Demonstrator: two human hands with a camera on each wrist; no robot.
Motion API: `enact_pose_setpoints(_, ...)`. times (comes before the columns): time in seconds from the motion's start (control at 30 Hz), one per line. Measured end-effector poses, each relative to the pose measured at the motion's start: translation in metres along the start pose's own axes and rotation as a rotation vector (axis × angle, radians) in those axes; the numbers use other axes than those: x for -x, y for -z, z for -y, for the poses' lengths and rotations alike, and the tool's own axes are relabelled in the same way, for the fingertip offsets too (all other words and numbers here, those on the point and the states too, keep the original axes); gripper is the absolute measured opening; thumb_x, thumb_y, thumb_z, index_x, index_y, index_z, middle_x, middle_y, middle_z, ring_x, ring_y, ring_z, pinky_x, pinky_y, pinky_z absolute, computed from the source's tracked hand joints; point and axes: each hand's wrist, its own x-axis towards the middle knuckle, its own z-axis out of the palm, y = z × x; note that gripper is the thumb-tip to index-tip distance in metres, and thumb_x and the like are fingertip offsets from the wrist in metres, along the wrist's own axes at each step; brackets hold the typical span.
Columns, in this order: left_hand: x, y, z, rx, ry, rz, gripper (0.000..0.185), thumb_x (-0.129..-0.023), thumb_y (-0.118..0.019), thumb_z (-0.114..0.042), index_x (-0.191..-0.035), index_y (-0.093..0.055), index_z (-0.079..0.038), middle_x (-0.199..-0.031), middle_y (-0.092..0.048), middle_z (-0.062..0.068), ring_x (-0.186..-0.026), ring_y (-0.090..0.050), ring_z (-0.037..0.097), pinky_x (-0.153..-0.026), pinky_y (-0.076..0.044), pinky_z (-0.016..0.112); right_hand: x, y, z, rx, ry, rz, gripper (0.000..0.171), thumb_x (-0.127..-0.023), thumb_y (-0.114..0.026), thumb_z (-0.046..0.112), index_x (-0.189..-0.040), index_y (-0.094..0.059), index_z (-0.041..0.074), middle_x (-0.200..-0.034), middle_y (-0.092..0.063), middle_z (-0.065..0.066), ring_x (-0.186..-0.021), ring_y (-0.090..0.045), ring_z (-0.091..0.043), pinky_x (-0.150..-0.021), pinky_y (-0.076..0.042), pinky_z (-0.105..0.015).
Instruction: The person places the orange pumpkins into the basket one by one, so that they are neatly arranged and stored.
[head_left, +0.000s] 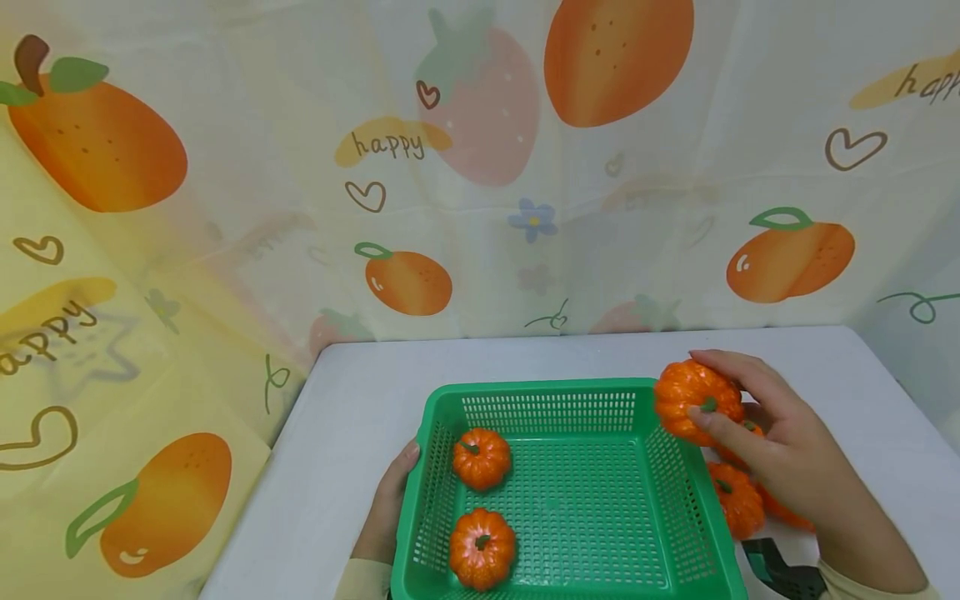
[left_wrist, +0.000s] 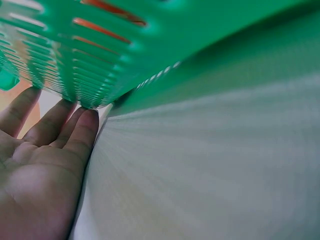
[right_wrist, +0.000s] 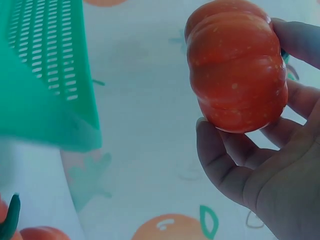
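Note:
My right hand [head_left: 783, 442] holds a small orange pumpkin [head_left: 697, 398] between thumb and fingers, over the right rim of a green plastic basket [head_left: 555, 387]. In the right wrist view the pumpkin [right_wrist: 237, 65] is raised beside the basket's wall [right_wrist: 50, 60]. Two more pumpkins sit inside the basket along its left side, one farther back [head_left: 482, 459] and one nearer [head_left: 482, 550]. At the basket's left outer side is my left hand [head_left: 390, 504]. Its fingers [left_wrist: 82, 127] are fairly straight, with their tips against the slotted wall [left_wrist: 95, 60].
Several other pumpkins [head_left: 735, 498] lie on the white table [head_left: 375, 367] just right of the basket, partly hidden by my right hand. A black strap-like item [head_left: 783, 571] shows near the right sleeve. A fruit-printed cloth [head_left: 480, 250] hangs behind the table.

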Motion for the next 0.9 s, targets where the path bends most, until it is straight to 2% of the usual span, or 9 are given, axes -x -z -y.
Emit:
enact_pose_setpoints(0.13, -0.001, -0.007, 0.003, 0.009, 0.041, -0.132, 0.075, -0.111, -0.036, -0.050, -0.176, -0.017, -0.019, -0.175, -0.023, 0.022, -0.157, -0.024, 0.047, -0.120, -0.026, 0.069, -0.004, -0.004, 0.004, -0.037, 0.032, 0.020, 0.065, -0.103, -0.068, -0.010, -0.161, -0.052, 0.016, -0.148, -0.051, -0.002, -0.089, -0.067, -0.027, -0.058, -0.063, -0.036)
enact_pose_setpoints(0.23, 0.001, -0.012, 0.000, 0.008, 0.050, -0.171, 0.076, -0.110, -0.039, -0.050, -0.176, -0.020, -0.018, -0.174, -0.024, 0.023, -0.157, -0.024, 0.050, -0.119, -0.026, 0.070, -0.007, -0.007, 0.006, -0.041, 0.079, 0.027, 0.067, -0.101, -0.068, -0.014, -0.160, -0.052, 0.014, -0.148, -0.052, -0.003, -0.091, -0.065, -0.025, -0.057, -0.061, -0.034)
enact_pose_setpoints(0.3, 0.001, -0.012, -0.001, -0.002, 0.063, -0.186, 0.077, -0.109, -0.040, -0.052, -0.175, -0.020, -0.018, -0.174, -0.025, 0.024, -0.156, -0.026, 0.052, -0.117, -0.030, 0.070, -0.009, -0.009, 0.008, -0.039, 0.106, 0.029, 0.068, -0.099, -0.068, -0.016, -0.160, -0.053, 0.013, -0.148, -0.054, -0.004, -0.097, -0.064, -0.024, -0.063, -0.061, -0.030)
enact_pose_setpoints(0.47, 0.004, -0.011, -0.003, 0.013, 0.108, -0.190, 0.078, -0.109, -0.042, -0.055, -0.176, -0.020, -0.021, -0.171, -0.027, 0.025, -0.152, -0.033, 0.051, -0.114, -0.039, 0.065, -0.013, -0.015, 0.011, -0.035, 0.129, 0.029, 0.068, -0.098, -0.071, -0.015, -0.158, -0.056, 0.015, -0.148, -0.057, -0.005, -0.114, -0.060, -0.020, -0.084, -0.056, -0.022)
enact_pose_setpoints(0.7, 0.006, -0.007, -0.001, 0.028, 0.094, -0.143, 0.072, -0.111, -0.037, -0.055, -0.175, -0.023, -0.023, -0.173, -0.028, 0.021, -0.152, -0.035, 0.050, -0.112, -0.043, 0.065, -0.019, -0.025, 0.014, -0.031, 0.191, 0.045, 0.068, -0.095, -0.075, -0.015, -0.154, -0.059, 0.014, -0.146, -0.058, -0.006, -0.115, -0.058, -0.018, -0.084, -0.051, -0.023)
enact_pose_setpoints(0.9, 0.008, -0.007, -0.002, 0.023, 0.106, -0.142, 0.071, -0.111, -0.037, -0.056, -0.174, -0.026, -0.026, -0.173, -0.030, 0.021, -0.150, -0.039, 0.048, -0.111, -0.044, 0.064, -0.026, -0.033, 0.015, -0.020, 0.229, 0.088, 0.068, -0.096, -0.076, -0.012, -0.155, -0.058, 0.015, -0.146, -0.058, -0.002, -0.117, -0.057, -0.018, -0.084, -0.052, -0.024)
